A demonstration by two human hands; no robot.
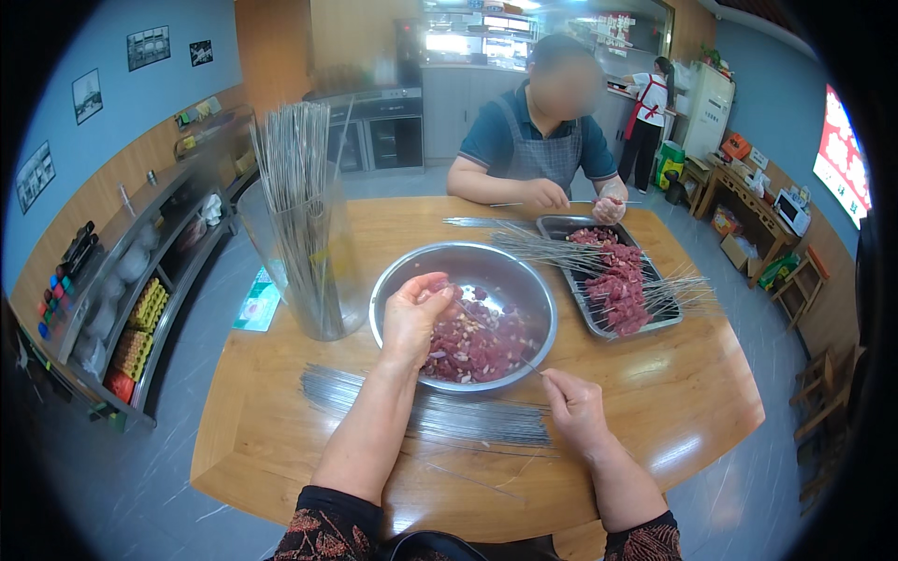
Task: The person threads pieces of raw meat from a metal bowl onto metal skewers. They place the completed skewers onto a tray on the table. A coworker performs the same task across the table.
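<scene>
My left hand (415,308) is over the near left part of a steel bowl (551,319), its fingers pinching a piece of raw meat. Between thumb and fingers of my right hand (577,403), right of the bowl, is the end of a thin metal skewer (531,365). The skewer slants up and left towards the meat at my left hand. Chunks of raw red meat (477,350) with pale chopped bits lie in the bowl. A flat bundle of metal skewers (477,415) lies on the wooden table in front of the bowl, passing under my left forearm.
A clear plastic container (316,280) of upright skewers stands left of the bowl. At the right, a dark metal tray (596,324) holds meat on skewers (621,280). Across the wooden table (266,435) a co-worker (537,140) holds a skewer. Another person (649,105) stands farther back.
</scene>
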